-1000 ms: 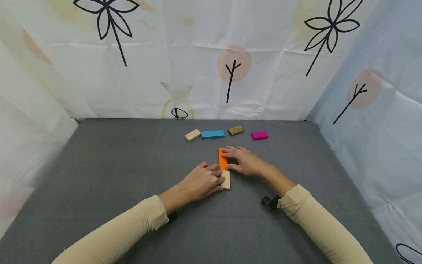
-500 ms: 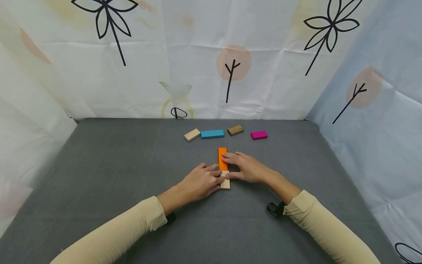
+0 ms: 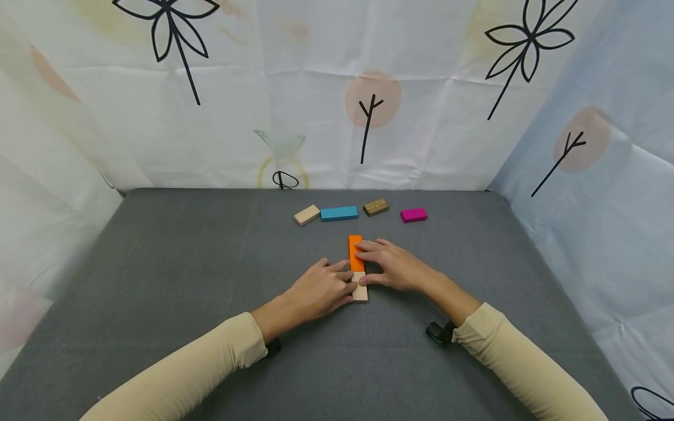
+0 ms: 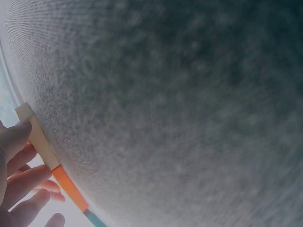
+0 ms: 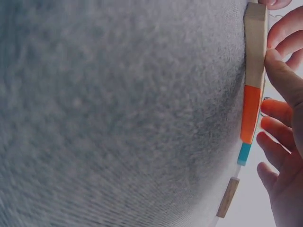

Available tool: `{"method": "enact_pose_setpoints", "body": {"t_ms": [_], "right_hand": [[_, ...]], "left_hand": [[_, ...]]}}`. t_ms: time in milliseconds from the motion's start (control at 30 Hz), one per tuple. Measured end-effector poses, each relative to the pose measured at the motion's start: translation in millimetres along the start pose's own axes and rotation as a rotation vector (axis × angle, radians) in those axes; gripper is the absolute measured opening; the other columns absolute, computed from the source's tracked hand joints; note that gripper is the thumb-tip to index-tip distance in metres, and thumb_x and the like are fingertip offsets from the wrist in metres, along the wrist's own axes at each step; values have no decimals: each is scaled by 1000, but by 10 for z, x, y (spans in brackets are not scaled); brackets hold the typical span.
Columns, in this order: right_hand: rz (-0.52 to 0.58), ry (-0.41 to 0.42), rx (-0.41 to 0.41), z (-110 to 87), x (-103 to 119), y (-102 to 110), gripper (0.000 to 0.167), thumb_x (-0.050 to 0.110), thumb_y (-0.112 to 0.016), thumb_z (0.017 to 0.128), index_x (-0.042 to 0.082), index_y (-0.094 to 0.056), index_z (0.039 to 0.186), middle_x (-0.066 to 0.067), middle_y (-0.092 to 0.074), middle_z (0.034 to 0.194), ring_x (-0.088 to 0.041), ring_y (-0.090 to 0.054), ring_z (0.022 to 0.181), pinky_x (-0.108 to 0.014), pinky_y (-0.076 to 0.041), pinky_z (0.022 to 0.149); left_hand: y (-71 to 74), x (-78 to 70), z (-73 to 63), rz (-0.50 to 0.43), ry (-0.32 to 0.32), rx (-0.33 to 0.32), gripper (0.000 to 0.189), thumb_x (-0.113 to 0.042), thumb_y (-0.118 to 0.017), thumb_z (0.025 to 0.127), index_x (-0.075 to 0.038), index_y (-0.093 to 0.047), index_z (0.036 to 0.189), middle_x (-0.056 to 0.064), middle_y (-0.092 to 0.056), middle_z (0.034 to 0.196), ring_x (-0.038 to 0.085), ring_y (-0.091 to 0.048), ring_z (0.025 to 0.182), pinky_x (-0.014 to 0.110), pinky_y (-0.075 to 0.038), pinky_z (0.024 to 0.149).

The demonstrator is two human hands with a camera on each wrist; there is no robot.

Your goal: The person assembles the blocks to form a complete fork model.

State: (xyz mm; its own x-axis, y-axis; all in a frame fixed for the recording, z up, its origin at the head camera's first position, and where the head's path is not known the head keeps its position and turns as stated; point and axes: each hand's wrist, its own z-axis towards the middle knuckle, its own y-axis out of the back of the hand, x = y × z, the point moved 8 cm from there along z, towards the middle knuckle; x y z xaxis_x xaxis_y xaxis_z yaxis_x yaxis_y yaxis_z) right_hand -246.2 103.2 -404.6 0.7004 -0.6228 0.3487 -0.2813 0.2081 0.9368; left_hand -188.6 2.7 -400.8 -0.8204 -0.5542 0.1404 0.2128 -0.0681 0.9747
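An orange wooden block (image 3: 355, 250) and a natural wood block (image 3: 360, 294) lie flat, end to end, in one line pointing away from me. My left hand (image 3: 319, 290) rests at the left side of the natural block, its fingertips touching that block around the joint. From the right, my right hand (image 3: 395, 266) reaches over with its fingers on the orange block and its thumb on the natural one. In the left wrist view, the thumb (image 4: 16, 139) touches the natural block near its closer end. Neither hand is wrapped around a block.
Behind the pair, a row of blocks lies on the grey cloth (image 3: 210, 251): natural wood (image 3: 307, 215), blue (image 3: 339, 214), brown (image 3: 376, 207) and magenta (image 3: 413, 215). A patterned white curtain (image 3: 316, 117) closes off the back and sides.
My right hand has shifted slightly toward me, its thumb moving from the orange block onto the natural block. The left hand and the blocks look nearly unchanged.
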Motion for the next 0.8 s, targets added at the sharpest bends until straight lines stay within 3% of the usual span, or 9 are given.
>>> {"method": "enact_pose_setpoints", "body": {"t_ms": [267,600,800], "right_hand": [[43,0,15,-20,29,-6,63,37,-67,96,-1,-51,144,-16,-44,153,-33,-38,142,-53,-24,117],[60,4,13,-20,25,-16,62,38,-66,96,-1,-52,143,-16,-44,153,-38,-39,141,-56,-30,113],[69,-8,14,-18,15,-19,62,37,-67,96,0,-52,143,-16,-43,153,-44,-36,141,-60,-29,112]], "left_hand": [[31,-1,-1,-22,-12,-11,26,-36,-68,96,-21,-75,116,-2,-72,117,20,-60,122,40,-53,89],[-33,78,-66,-195,-2,110,44,-37,-65,98,-16,-64,136,3,-59,140,23,-51,134,46,-49,99],[-67,107,-86,-216,-6,145,48,-37,-64,98,-15,-60,141,4,-56,143,23,-49,136,47,-48,99]]}}
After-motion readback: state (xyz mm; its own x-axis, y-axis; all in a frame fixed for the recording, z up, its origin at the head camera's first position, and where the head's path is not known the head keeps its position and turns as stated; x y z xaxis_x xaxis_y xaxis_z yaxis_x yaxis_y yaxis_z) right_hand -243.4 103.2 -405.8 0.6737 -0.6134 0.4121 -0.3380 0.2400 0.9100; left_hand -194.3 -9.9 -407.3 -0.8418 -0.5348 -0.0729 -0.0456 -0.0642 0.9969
